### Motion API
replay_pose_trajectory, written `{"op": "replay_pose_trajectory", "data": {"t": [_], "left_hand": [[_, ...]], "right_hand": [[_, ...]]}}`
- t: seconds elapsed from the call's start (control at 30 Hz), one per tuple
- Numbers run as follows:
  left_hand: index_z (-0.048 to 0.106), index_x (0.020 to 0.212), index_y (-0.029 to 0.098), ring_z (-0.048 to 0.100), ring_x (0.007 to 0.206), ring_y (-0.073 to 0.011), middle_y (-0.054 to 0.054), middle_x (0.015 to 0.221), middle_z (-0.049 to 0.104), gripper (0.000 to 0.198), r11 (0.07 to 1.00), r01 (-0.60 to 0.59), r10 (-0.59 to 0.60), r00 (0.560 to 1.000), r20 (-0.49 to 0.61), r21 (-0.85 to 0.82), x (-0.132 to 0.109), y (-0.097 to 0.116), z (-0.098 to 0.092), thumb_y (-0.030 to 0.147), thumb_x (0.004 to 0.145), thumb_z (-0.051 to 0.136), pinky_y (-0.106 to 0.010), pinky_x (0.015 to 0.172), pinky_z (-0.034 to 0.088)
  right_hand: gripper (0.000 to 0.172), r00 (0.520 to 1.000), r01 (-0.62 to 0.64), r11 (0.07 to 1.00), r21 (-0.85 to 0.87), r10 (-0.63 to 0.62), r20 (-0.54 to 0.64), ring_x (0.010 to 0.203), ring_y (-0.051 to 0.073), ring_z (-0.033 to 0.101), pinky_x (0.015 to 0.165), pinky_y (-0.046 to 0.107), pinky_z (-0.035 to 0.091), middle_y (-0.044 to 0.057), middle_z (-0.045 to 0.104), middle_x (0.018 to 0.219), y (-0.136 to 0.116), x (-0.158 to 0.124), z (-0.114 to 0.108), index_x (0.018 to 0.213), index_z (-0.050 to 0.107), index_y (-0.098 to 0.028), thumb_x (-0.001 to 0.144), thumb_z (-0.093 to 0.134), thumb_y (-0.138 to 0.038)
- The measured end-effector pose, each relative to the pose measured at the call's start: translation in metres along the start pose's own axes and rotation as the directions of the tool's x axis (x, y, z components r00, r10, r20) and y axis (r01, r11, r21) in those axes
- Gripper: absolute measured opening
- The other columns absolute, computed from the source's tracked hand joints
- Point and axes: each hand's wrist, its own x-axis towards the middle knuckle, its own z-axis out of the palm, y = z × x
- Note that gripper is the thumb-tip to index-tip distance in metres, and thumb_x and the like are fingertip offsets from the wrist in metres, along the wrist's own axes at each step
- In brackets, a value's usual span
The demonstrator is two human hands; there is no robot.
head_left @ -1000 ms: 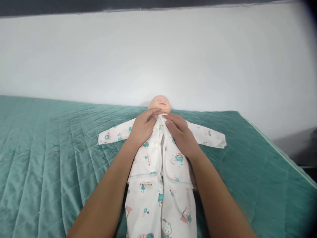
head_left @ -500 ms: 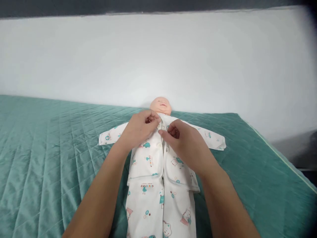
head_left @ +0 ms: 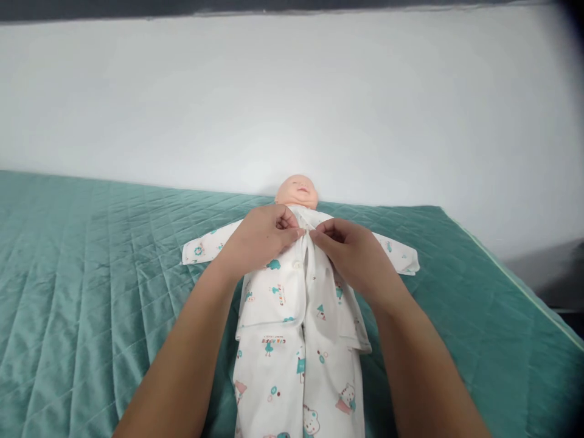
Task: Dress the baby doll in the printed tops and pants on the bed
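A baby doll (head_left: pixel 297 191) lies on its back in a white printed jacket (head_left: pixel 269 301) and matching trousers (head_left: pixel 278 389). My left hand (head_left: pixel 269 234) pinches the jacket's left front edge just below the neck. From the other side, my right hand (head_left: pixel 349 249) pinches the opposite front edge, the fingertips of both hands almost touching. Whatever sits right between the fingertips is too small and covered to make out. Lower on the left front panel shows a pale button (head_left: pixel 298 266), and beneath it the two fronts hang apart.
A green quilted cover (head_left: pixel 104 292) lies under the doll. Behind the doll's head rises a white wall (head_left: pixel 292 103). The cover's pale edge (head_left: pixel 515 278) runs down the right side. The jacket's sleeves stretch out sideways.
My right hand has moved slightly right and both hands' fingertips have come closer together at the jacket's front edges. The right front panel is pulled up and creased more than before.
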Motion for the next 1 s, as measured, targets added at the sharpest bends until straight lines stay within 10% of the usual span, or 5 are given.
{"op": "replay_pose_trajectory", "data": {"t": [0.23, 1.0], "left_hand": [[0.065, 0.081, 0.018, 0.064, 0.068, -0.0124, -0.004, 0.073, 0.068, 0.015, 0.959, 0.01, 0.001, 0.999, 0.041, -0.284, 0.002, -0.001, 0.004, 0.032, 0.086, 0.068, -0.027, 0.067, 0.055], [0.061, 0.089, 0.019, 0.066, 0.063, -0.0111, -0.001, 0.071, 0.068, 0.016, 0.951, 0.053, -0.026, 0.995, 0.091, -0.305, 0.008, -0.009, 0.001, 0.028, 0.083, 0.073, -0.026, 0.063, 0.056]], "right_hand": [[0.023, 0.999, 0.027, 0.978, 0.205, -0.031, 0.017, 0.051, 0.01, 0.039, 0.046, 0.024, 0.028, -0.003, 0.052, 0.063, 0.004, 0.003, 0.002, 0.079, 0.066, -0.021, 0.084, 0.067, -0.044], [0.022, 0.992, 0.029, 0.925, 0.378, -0.074, 0.105, 0.072, 0.012, 0.058, 0.067, 0.028, 0.045, 0.0, 0.069, 0.083, 0.018, 0.011, 0.0, 0.089, 0.073, -0.022, 0.074, 0.081, -0.037]]}}
